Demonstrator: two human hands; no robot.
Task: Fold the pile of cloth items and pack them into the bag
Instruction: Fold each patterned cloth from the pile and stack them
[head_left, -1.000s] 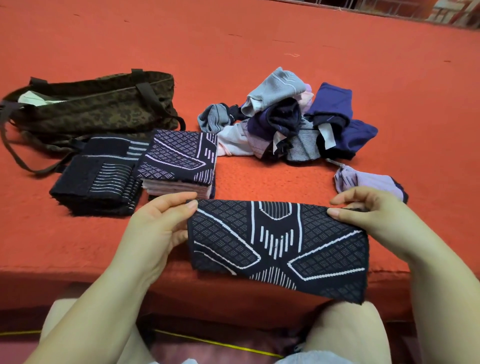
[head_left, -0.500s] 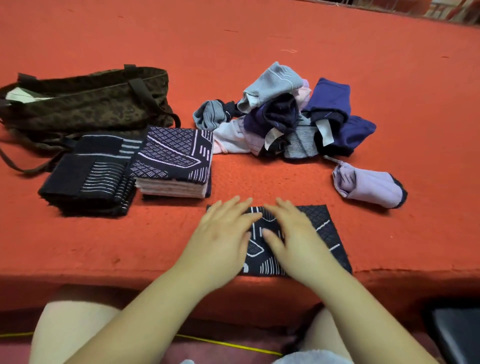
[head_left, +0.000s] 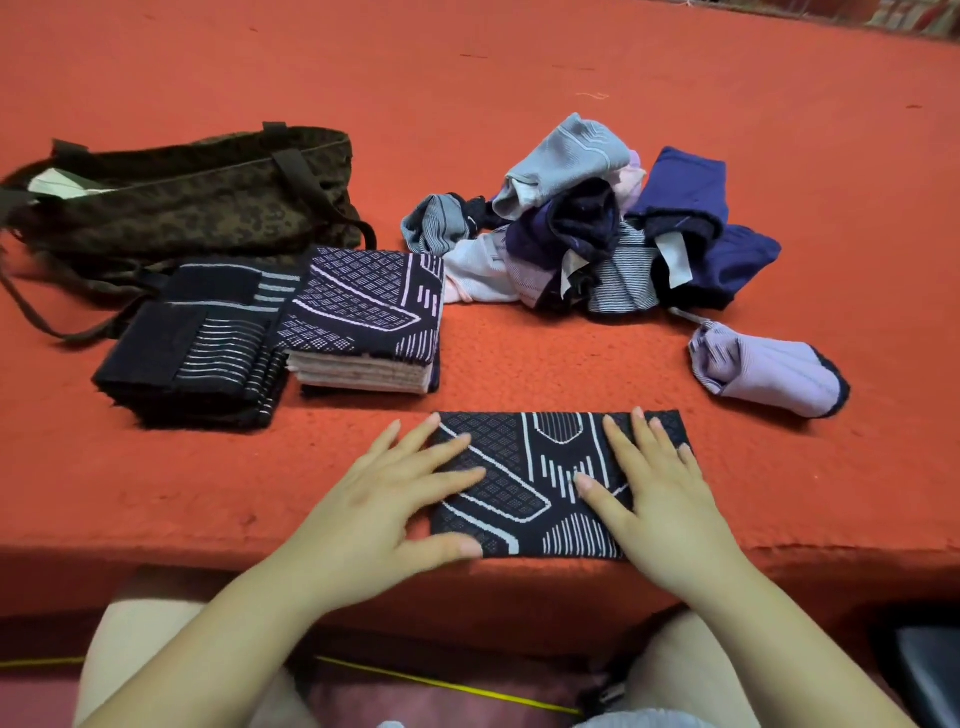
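Cloth: a dark patterned cloth (head_left: 550, 478) is lying flat at the bench (head_left: 519, 62) front edge.
Hands: the left hand (head_left: 384, 499) and right hand (head_left: 660, 499) are pressing its two ends, fingers spread flat.
Behind: two folded stacks (head_left: 270, 332), the bag (head_left: 197, 197), the unfolded pile (head_left: 587, 228).

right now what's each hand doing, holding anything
Left hand: open, fingers spread flat, pressing the left end of the dark patterned cloth.
Right hand: open, fingers straight, pressing the cloth's right end. Neither grips anything.
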